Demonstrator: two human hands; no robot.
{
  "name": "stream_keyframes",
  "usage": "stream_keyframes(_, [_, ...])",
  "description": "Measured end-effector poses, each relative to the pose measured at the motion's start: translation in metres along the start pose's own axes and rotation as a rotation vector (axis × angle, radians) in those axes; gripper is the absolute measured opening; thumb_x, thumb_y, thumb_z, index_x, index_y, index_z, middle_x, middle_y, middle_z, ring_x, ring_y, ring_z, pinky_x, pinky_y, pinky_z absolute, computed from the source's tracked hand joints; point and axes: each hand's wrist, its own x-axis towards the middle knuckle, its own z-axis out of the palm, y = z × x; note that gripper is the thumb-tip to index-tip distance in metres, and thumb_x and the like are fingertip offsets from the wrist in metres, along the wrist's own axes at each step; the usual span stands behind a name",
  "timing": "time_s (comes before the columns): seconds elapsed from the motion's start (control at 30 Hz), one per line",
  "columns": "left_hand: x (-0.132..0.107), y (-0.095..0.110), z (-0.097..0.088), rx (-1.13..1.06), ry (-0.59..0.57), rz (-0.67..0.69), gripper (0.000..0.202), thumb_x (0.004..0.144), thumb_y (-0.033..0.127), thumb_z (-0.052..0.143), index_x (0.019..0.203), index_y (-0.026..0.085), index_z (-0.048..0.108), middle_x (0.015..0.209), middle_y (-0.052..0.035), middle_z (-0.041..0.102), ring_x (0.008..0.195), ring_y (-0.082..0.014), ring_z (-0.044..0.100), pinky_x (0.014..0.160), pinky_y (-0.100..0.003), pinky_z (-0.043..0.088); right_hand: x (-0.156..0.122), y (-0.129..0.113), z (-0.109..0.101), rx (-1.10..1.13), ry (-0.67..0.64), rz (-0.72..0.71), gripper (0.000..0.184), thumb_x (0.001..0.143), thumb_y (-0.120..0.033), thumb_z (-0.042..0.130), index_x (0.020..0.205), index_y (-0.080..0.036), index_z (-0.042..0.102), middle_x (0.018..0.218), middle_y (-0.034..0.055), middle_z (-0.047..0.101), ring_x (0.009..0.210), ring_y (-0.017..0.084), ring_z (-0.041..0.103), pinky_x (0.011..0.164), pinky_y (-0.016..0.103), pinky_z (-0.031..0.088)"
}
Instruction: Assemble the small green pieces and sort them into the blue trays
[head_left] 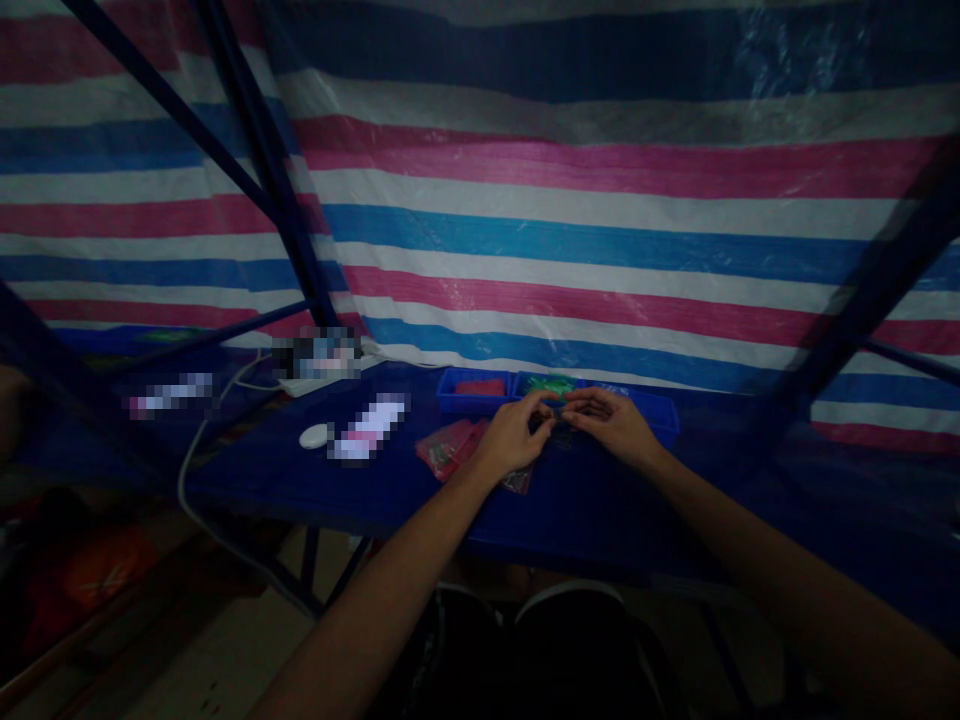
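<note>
- Your two hands meet over the blue table, just in front of the trays, and pinch a small dark part between them; it is too small and too dimly lit to tell what it is.
- Your left hand has thumb and forefinger closed toward the part, the other fingers curled; whether the tips really touch it you cannot tell from here.
- Your right hand mirrors it, fingertips drawn together at the same spot, palm turned down and hiding what lies beneath.
- Just under the hands something dark sits on the table, mostly covered by your fingers.
- Left of your left hand lie reddish clear bags; their contents are a blur, and another scrap peeks out below your left wrist.
- Behind the hands stand blue trays: one with red pieces, one with green pieces, a third partly hidden by your right hand.
- Farther left, a white round puck lies on the table with a pale cable trailing off the edge.
- A striped tarp fills the background, crossed by dark poles.
- The lower frame is nearly black; your forearms run off the bottom edge.
</note>
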Motion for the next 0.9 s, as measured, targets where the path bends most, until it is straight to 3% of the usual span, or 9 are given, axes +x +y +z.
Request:
stream_keyframes(0.17, [-0.0024, 0.0028, 0.0027, 0.003, -0.003, 0.005, 0.045, 0.091, 0.017, 0.058, 0.135, 0.022, 0.051, 0.101, -0.0033, 0.074, 0.095, -0.0196, 0.071, 0.089, -0.032, 0.054, -0.0031, -0.0048, 0.0037, -0.023, -0.013, -0.014, 0.046, 0.078, -0.045, 0.082, 0.116, -0.022, 0.07, 0.099, 0.0059, 0.078, 0.09, 0.022, 0.075, 0.089, 0.04, 0.06])
stream_keyframes(0.47, [-0.0003, 0.0034, 0.0019, -0.015, 0.032, -0.021, 0.038, 0.09, 0.019, 0.061, 0.127, 0.021, 0.055, 0.101, -0.003, 0.075, 0.092, -0.0188, 0.072, 0.087, -0.031, 0.054, -0.0015, -0.0012, 0.0046, -0.035, 0.064, -0.032, 0.041, 0.077, -0.047, 0.082, 0.109, -0.023, 0.071, 0.098, 0.0065, 0.077, 0.091, 0.023, 0.075, 0.091, 0.041, 0.061])
stream_keyframes(0.63, [-0.0005, 0.0031, 0.0022, -0.056, 0.018, 0.016, 0.045, 0.09, 0.014, 0.062, 0.133, 0.022, 0.051, 0.105, -0.0027, 0.075, 0.095, -0.0181, 0.072, 0.089, -0.031, 0.054, -0.0027, -0.0023, 0.0052, -0.009, -0.01, -0.037, 0.046, 0.077, -0.045, 0.083, 0.116, -0.023, 0.069, 0.105, 0.0071, 0.077, 0.094, 0.023, 0.075, 0.094, 0.043, 0.06])
stream_keyframes(0.9, [-0.001, 0.0044, 0.0017, -0.107, -0.001, 0.002, 0.045, 0.091, 0.015, 0.063, 0.133, 0.022, 0.051, 0.104, -0.0024, 0.076, 0.094, -0.0171, 0.073, 0.088, -0.03, 0.055, -0.0044, -0.0071, 0.008, -0.096, 0.001, -0.083, 0.038, 0.08, -0.041, 0.081, 0.112, -0.024, 0.07, 0.101, 0.0064, 0.077, 0.095, 0.023, 0.074, 0.094, 0.044, 0.059])
